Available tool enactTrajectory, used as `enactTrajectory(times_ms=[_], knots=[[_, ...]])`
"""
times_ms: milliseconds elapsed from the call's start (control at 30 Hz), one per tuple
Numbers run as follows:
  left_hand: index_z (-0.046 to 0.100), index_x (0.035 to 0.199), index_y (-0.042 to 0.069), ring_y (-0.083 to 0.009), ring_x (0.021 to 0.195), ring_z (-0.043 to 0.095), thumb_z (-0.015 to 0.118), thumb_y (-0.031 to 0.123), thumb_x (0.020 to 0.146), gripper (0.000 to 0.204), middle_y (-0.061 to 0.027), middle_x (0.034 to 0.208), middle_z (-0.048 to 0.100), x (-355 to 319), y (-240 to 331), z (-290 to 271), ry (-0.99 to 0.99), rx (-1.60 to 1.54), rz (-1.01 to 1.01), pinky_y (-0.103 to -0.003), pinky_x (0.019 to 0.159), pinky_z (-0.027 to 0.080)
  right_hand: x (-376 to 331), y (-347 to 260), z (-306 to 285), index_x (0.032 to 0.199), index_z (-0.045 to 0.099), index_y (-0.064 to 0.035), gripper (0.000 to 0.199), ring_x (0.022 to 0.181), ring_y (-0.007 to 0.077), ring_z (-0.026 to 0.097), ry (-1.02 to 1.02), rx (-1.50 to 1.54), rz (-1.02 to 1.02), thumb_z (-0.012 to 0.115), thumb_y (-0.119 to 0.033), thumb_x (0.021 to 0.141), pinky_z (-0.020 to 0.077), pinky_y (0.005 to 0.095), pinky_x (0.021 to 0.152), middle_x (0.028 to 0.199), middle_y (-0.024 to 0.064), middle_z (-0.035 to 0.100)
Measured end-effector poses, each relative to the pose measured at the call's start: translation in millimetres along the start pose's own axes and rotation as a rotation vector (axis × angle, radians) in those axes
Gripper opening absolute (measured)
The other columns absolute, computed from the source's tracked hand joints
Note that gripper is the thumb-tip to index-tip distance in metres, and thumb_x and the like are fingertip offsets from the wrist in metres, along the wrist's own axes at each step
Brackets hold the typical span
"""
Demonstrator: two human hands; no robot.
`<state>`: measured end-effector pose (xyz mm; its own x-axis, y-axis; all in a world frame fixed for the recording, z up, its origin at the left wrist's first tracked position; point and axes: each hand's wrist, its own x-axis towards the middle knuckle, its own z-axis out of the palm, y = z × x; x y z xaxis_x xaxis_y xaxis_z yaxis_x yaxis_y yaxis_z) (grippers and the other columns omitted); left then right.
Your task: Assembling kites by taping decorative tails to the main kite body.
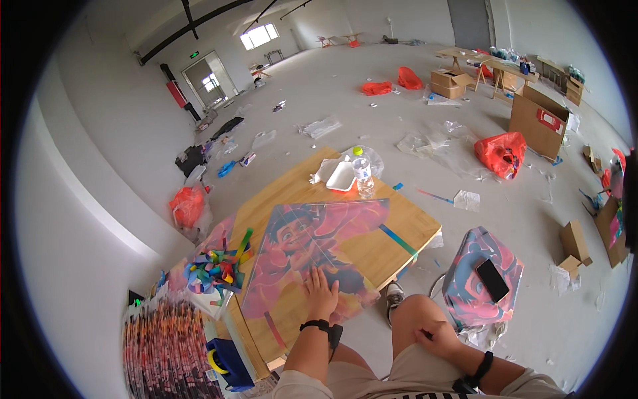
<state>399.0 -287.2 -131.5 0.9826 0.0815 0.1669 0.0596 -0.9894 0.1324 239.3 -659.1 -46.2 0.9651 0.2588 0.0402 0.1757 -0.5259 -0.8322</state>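
My left hand [321, 292] lies flat, fingers stretched out, on a clear-looking sheet printed with a pink and blue cartoon figure [299, 246]. The sheet covers much of a wooden table [405, 226]. My right hand [438, 339] rests on my right leg with its fingers curled in; what it holds, if anything, is hidden. Left of the sheet sits a heap of coloured ribbon strips [212, 271]. A teal strip [397, 241] hangs over the table's right edge, and a reddish strip [274, 330] runs down at the near edge.
A water bottle [363, 174] and white foam tray [341, 177] stand at the table's far end. On a printed-covered stool [458, 292] at right lies a phone [492, 280]. A blue tape dispenser [229, 364] and stacked printed sheets [166, 352] are at lower left. Cardboard boxes, red bags and plastic litter the floor.
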Motion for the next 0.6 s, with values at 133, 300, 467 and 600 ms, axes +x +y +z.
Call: enactTrajectory(times_ms=[133, 300, 467, 600], knots=[[0.025, 0.157, 0.002, -0.0367, 0.153, 0.017, 0.042, 0.053, 0.101, 0.078, -0.0153, 0.166, 0.022, 14, -12, 6, 0.016, 0.006, 0.009, -0.057, 0.122, 0.013, 5, -9, 1, 0.091, 0.074, -0.0068, 0.016, 0.065, 0.0289, 0.068, 0.034, 0.05, 0.041, 0.07, -0.022, 0.089, 0.0534, 0.0386, 0.061, 0.073, 0.0136, 0.069], [0.026, 0.158, 0.003, -0.0357, 0.153, 0.017, 0.043, 0.051, 0.101, 0.077, -0.0154, 0.166, 0.021, 29, -20, 6, 0.016, 0.015, 0.01, -0.056, 0.123, 0.011, 9, 2, 0, 0.091, 0.074, -0.0074, 0.014, 0.065, 0.028, 0.069, 0.027, 0.075, 0.045, 0.07, -0.02, 0.089, 0.0537, 0.0378, 0.061, 0.073, 0.0128, 0.07], [0.024, 0.158, 0.003, -0.0355, 0.154, 0.016, 0.043, 0.049, 0.101, 0.075, -0.0161, 0.166, 0.02, 24, -13, -5, -0.029, -0.021, 0.01, -0.054, 0.123, 0.01, 9, 9, -4, 0.092, 0.074, -0.0078, 0.012, 0.065, 0.0271, 0.069, 0.043, 0.106, 0.061, 0.07, -0.019, 0.089, 0.0538, 0.0368, 0.061, 0.074, 0.0123, 0.07], [0.027, 0.158, 0.005, -0.0386, 0.152, 0.018, 0.044, 0.052, 0.1, 0.076, -0.0192, 0.165, 0.021, 17, -23, 0, 0.014, -0.019, 0.054, -0.056, 0.122, 0.013, 9, 9, -2, 0.092, 0.074, -0.0083, 0.011, 0.064, 0.0259, 0.068, 0.062, 0.15, 0.053, 0.07, -0.018, 0.089, 0.0538, 0.0363, 0.061, 0.073, 0.0115, 0.07]])
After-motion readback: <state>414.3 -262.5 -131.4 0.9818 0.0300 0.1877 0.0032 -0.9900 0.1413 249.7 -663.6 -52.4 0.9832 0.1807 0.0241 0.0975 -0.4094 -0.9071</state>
